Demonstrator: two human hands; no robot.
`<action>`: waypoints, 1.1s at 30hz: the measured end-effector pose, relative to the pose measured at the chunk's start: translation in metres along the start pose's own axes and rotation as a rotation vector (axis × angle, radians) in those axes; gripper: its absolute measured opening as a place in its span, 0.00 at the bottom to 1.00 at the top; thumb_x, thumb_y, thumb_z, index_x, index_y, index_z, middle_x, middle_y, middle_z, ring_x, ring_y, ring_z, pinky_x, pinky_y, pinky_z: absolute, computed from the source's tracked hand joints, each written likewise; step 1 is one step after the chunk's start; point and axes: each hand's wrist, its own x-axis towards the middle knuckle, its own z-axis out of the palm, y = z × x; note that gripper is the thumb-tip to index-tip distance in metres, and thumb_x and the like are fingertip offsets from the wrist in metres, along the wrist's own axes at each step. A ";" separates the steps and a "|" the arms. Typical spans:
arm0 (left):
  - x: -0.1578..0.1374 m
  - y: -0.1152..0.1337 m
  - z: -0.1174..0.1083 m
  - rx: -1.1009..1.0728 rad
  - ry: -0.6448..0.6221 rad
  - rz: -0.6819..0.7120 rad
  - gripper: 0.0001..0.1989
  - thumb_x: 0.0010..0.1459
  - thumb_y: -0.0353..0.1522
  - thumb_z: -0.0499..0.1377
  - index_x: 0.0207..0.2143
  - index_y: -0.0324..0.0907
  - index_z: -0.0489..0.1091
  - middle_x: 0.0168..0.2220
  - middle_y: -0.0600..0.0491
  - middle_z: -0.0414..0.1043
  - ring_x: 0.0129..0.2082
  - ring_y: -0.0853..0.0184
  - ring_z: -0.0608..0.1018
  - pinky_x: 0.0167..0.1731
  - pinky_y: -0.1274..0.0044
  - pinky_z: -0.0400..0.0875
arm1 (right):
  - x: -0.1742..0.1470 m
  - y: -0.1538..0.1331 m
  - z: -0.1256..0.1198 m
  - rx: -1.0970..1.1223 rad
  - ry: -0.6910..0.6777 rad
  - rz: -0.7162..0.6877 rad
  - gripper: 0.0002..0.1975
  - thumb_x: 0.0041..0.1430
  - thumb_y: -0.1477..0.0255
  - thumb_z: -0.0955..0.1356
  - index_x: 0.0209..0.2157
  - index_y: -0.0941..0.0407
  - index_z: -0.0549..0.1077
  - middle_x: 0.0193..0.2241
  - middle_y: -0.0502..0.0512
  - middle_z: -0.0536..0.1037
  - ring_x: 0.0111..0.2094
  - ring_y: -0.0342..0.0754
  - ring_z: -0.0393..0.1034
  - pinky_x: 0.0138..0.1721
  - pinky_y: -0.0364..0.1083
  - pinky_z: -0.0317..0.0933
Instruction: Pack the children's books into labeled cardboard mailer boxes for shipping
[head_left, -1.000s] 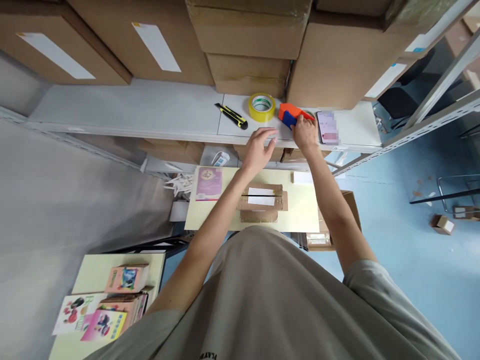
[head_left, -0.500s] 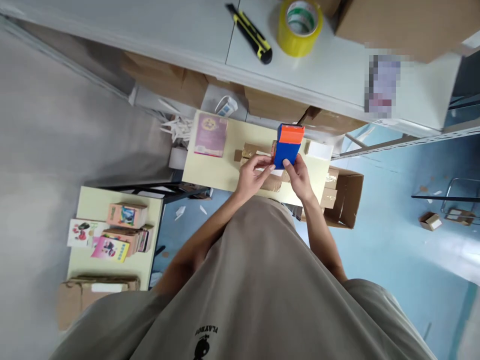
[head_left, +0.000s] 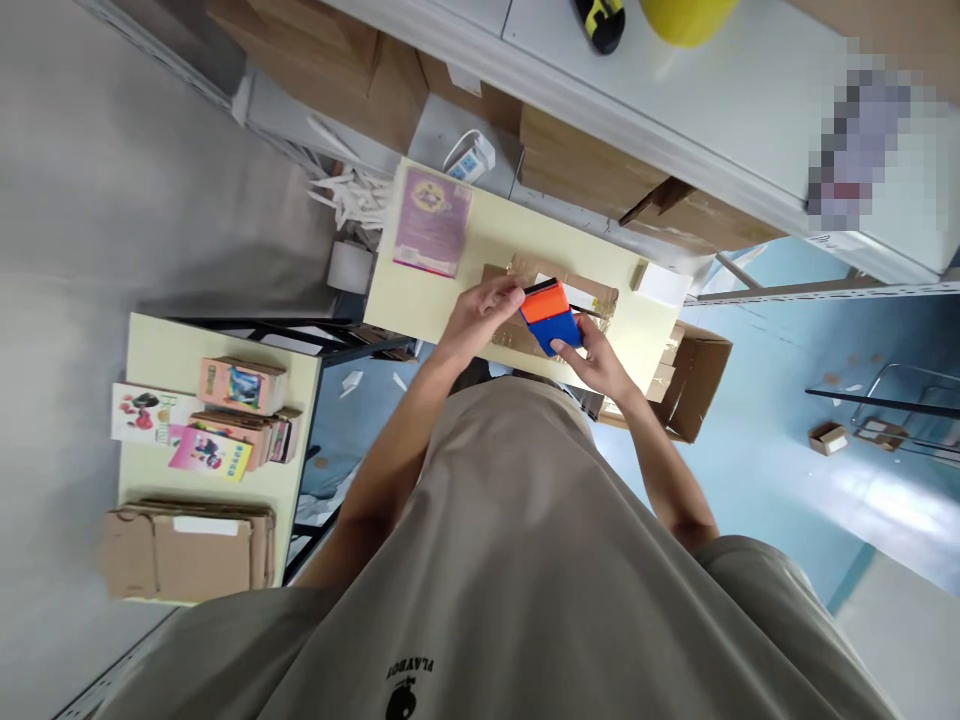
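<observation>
A blue tape dispenser (head_left: 556, 332) with an orange flap and a dark edge at its far end is held over the low table, tilted to the left. My right hand (head_left: 598, 358) grips its blue body, thumb on the top face. At the dark-edged end, my left hand (head_left: 484, 312) has its fingers pinched together against the corner; whether a strip of tape lies between them is too small to see. Beneath the hands, a taped cardboard box (head_left: 517, 335) rests on the pale yellow table (head_left: 420, 305), partly hidden by them.
A purple book (head_left: 433, 222) and a white box (head_left: 661, 283) lie on the same table. On the grey bench above are a utility knife (head_left: 604, 22) and a yellow tape roll (head_left: 686, 18). An open carton (head_left: 697, 385) stands right; a side table (head_left: 161, 475) holds books and flattened cardboard.
The dispenser has turned so its orange end points up-left. My left hand has moved from its lower side to the dark-edged end. The view has shifted, cutting off the knife and tape roll.
</observation>
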 end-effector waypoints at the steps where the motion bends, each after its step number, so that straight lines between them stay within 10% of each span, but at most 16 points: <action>1: 0.005 -0.002 -0.006 -0.024 -0.012 -0.014 0.32 0.73 0.62 0.69 0.56 0.45 0.87 0.53 0.46 0.89 0.53 0.54 0.90 0.51 0.66 0.89 | -0.001 -0.004 -0.005 -0.037 -0.039 -0.006 0.33 0.73 0.32 0.71 0.50 0.48 0.75 0.41 0.55 0.83 0.39 0.56 0.77 0.45 0.59 0.78; 16: -0.007 -0.044 -0.003 -0.255 0.162 -0.291 0.16 0.62 0.45 0.78 0.36 0.42 0.84 0.32 0.52 0.83 0.32 0.66 0.80 0.33 0.75 0.74 | 0.033 -0.088 -0.029 -0.543 -0.359 0.324 0.45 0.69 0.22 0.63 0.45 0.52 0.77 0.38 0.60 0.84 0.37 0.58 0.78 0.39 0.53 0.65; 24: 0.029 -0.084 -0.033 -0.308 0.364 -0.361 0.17 0.62 0.44 0.81 0.33 0.44 0.82 0.30 0.54 0.80 0.27 0.71 0.73 0.27 0.77 0.65 | 0.051 -0.157 -0.103 -0.756 -0.462 0.603 0.44 0.63 0.21 0.66 0.32 0.51 0.76 0.28 0.56 0.82 0.29 0.52 0.75 0.34 0.52 0.63; 33: 0.058 -0.121 -0.013 -0.403 0.327 -0.508 0.15 0.61 0.39 0.81 0.32 0.43 0.81 0.28 0.55 0.76 0.25 0.72 0.70 0.26 0.78 0.63 | 0.089 -0.195 -0.079 -0.893 -0.445 0.646 0.40 0.69 0.27 0.67 0.38 0.52 0.83 0.28 0.58 0.82 0.33 0.56 0.79 0.39 0.54 0.67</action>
